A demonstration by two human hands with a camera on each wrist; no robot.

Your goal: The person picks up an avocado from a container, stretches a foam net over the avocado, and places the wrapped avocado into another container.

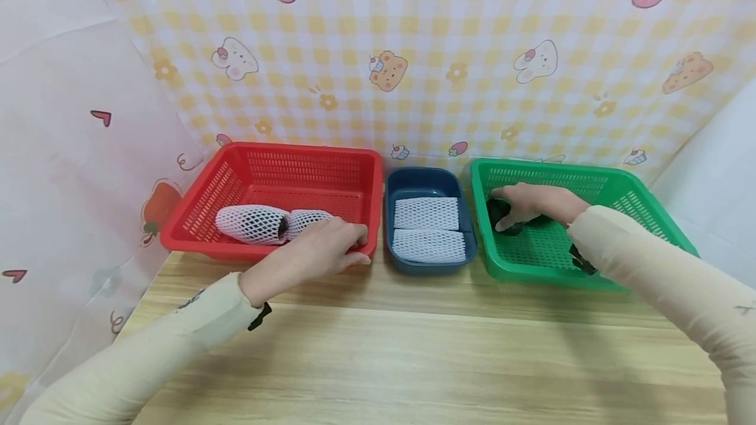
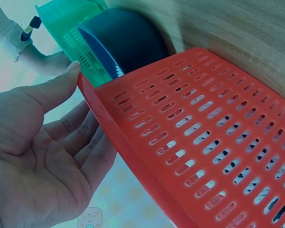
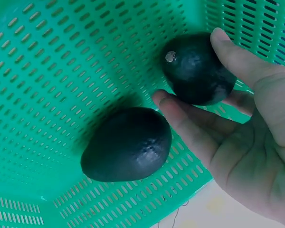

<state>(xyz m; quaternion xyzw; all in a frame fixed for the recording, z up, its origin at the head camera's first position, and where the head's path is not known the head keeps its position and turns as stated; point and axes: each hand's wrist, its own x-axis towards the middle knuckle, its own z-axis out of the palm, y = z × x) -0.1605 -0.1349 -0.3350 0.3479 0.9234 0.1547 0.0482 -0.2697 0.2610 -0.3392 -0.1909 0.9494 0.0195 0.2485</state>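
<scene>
My right hand (image 1: 520, 205) is inside the green basket (image 1: 531, 267), thumb and fingers around a dark avocado (image 3: 195, 69) with a pale stem scar. Another avocado (image 3: 128, 145) lies next to it on the basket's bottom. My left hand (image 1: 321, 248) holds the front right corner of the red basket (image 1: 313, 149). In the left wrist view the thumb (image 2: 66, 80) rests at the rim, and the fingers pass behind the wall. Two fruits in white foam nets, one netted fruit (image 1: 251, 223) and another netted fruit (image 1: 307, 218), lie in the red basket; the hand partly covers the second.
Between the baskets stands a dark blue tub (image 1: 425, 267) with two stacks of flat white foam nets (image 1: 426, 214). All three containers stand on a wooden table (image 1: 390, 353), against a checkered cloth (image 1: 425, 110) at the back.
</scene>
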